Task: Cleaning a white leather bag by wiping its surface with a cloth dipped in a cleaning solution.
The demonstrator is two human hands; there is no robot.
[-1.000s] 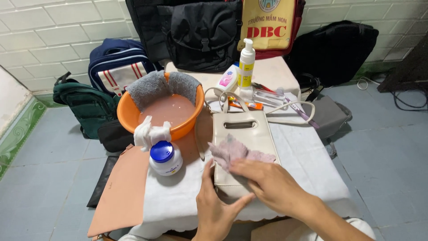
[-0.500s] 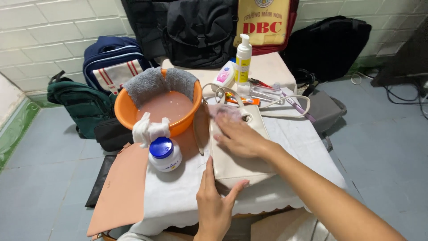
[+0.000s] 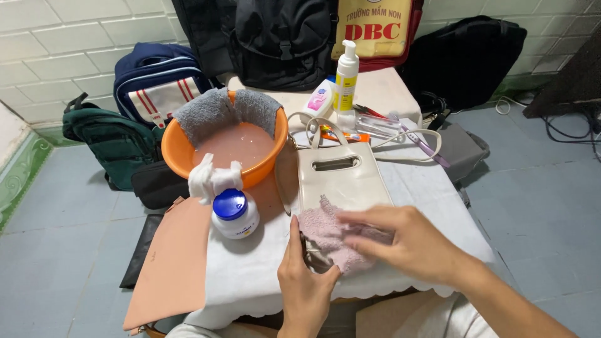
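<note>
Right of the cream handbag (image 3: 341, 178) the worktop (image 3: 432, 216) lay open for a hand; left of it stood a blue-capped jar (image 3: 234, 215) and an orange basin (image 3: 225, 150), bottles (image 3: 338, 87) crowding behind
</note>
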